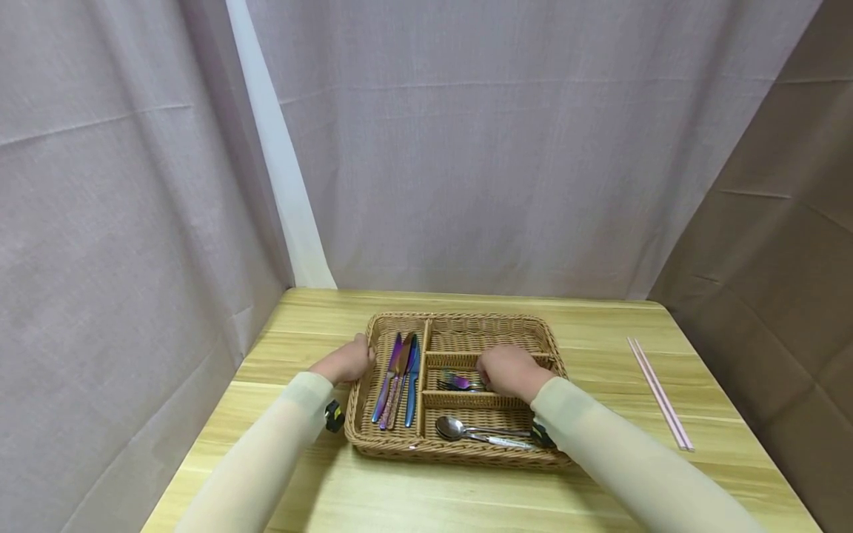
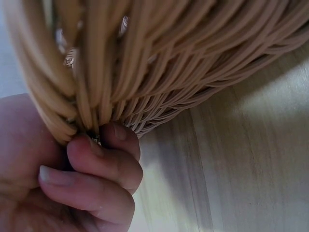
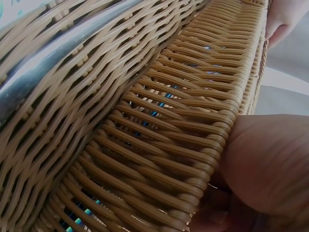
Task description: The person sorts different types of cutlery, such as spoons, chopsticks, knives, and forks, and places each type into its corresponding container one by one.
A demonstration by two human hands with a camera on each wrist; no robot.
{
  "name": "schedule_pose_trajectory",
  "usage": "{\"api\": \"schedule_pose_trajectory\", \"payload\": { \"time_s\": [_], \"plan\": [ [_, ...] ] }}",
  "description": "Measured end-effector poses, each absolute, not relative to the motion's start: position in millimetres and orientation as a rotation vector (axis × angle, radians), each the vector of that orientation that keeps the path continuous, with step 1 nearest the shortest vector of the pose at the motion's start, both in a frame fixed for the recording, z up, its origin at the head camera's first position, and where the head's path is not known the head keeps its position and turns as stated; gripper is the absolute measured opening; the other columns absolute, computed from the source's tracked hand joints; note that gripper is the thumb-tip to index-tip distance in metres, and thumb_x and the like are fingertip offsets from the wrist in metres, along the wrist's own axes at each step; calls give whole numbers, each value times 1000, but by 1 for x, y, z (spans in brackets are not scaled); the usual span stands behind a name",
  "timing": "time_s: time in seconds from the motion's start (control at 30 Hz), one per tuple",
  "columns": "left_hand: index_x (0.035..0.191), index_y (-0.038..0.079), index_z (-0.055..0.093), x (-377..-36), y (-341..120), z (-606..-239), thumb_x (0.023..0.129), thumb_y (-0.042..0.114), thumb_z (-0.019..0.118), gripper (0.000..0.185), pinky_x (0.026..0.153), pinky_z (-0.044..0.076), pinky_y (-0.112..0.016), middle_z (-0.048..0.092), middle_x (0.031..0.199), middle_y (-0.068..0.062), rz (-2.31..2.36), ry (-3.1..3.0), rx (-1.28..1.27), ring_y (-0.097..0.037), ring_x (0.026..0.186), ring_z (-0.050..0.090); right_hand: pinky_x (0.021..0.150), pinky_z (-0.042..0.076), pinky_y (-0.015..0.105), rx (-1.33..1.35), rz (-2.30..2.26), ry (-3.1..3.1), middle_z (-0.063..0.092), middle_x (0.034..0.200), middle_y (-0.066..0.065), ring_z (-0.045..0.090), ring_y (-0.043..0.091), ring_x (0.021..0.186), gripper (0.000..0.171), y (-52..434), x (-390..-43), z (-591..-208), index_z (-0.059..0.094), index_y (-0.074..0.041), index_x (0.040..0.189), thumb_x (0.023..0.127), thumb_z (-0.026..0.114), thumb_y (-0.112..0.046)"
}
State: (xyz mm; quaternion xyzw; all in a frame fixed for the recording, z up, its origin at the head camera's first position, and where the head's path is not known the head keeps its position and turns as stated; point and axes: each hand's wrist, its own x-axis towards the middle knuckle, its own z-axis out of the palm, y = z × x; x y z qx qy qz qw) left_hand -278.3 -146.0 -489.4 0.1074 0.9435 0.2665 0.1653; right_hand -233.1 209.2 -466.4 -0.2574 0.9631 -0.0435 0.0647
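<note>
A woven wicker cutlery basket [image 1: 489,457] with dividers sits on the table. My left hand [image 1: 348,360] grips its left rim; in the left wrist view, the curled fingers [image 2: 104,164] press against the weave. Down in the middle right compartment, my right hand [image 1: 509,370] is among forks [image 1: 460,381] whose purple and dark heads show left of it. A divider [image 3: 193,130] hides most of its fingers in the right wrist view, so whether they hold a fork is unclear. Knives [image 1: 400,381] in purple, copper and blue lie in the left compartment, spoons [image 1: 453,427] in the front right one.
A pair of pale pink chopsticks [image 1: 660,392] lies on the wooden table [image 1: 373,503] right of the basket. The back right compartment [image 1: 476,337] shows bare wicker. Grey curtains [image 1: 466,185] hang around the table's back and sides.
</note>
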Motion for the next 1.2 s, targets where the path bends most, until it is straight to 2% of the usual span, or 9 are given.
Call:
{"api": "schedule_pose_trajectory", "payload": {
  "time_s": [0.07, 0.17, 0.27, 0.47, 0.77, 0.87, 1.03, 1.2],
  "plan": [
    [161, -21, 16, -278, -146, -490, 117, 18, 34, 62, 100, 59, -53, 52, 146, -44, 754, 2689, 305, -41, 119, 65, 57, 44, 34, -746, -136, 2893, 52, 66, -6, 47, 14, 62, 40, 209, -234, -468, 55, -21, 66, 87, 64, 12],
    [161, -21, 17, -278, -147, -490, 116, 18, 35, 62, 94, 60, -51, 55, 140, -42, 766, 2677, 296, -39, 111, 66, 58, 41, 34, -724, -128, 2881, 50, 65, -4, 44, 14, 62, 42, 209, -236, -472, 53, -21, 64, 87, 61, 13],
    [160, -20, 20, -278, -148, -490, 116, 18, 35, 60, 93, 59, -51, 57, 136, -39, 770, 2670, 292, -37, 107, 66, 58, 41, 35, -725, -117, 2879, 50, 65, -4, 43, 15, 62, 41, 208, -237, -474, 53, -21, 64, 86, 61, 13],
    [154, -20, 28, -278, -148, -490, 116, 17, 35, 54, 100, 59, -53, 59, 132, -39, 766, 2677, 304, -38, 111, 67, 57, 40, 34, -723, -122, 2870, 51, 64, -5, 44, 15, 62, 40, 208, -238, -476, 56, -20, 65, 87, 61, 13],
    [158, -21, 22, -279, -146, -490, 117, 19, 34, 59, 108, 55, -57, 53, 145, -45, 738, 2687, 305, -46, 129, 64, 59, 35, 34, -707, -123, 2838, 43, 62, -4, 36, 14, 61, 44, 208, -238, -473, 51, -21, 63, 89, 60, 13],
    [159, -21, 20, -279, -146, -490, 117, 18, 35, 60, 108, 55, -57, 52, 146, -45, 730, 2691, 310, -47, 130, 63, 60, 39, 34, -695, -114, 2833, 48, 65, -5, 41, 14, 62, 40, 209, -237, -472, 58, -19, 66, 89, 60, 14],
    [160, -22, 18, -278, -146, -489, 116, 18, 35, 61, 103, 57, -55, 54, 141, -44, 733, 2692, 308, -42, 119, 66, 61, 43, 35, -692, -136, 2829, 57, 68, -4, 47, 15, 64, 34, 209, -236, -469, 69, -15, 72, 91, 63, 12],
    [160, -21, 17, -277, -145, -487, 116, 17, 35, 61, 96, 59, -52, 58, 133, -40, 725, 2693, 304, -37, 108, 66, 59, 38, 33, -711, -182, 2832, 51, 64, -5, 41, 13, 61, 38, 212, -236, -468, 61, -18, 67, 91, 62, 11]
  ]
}}
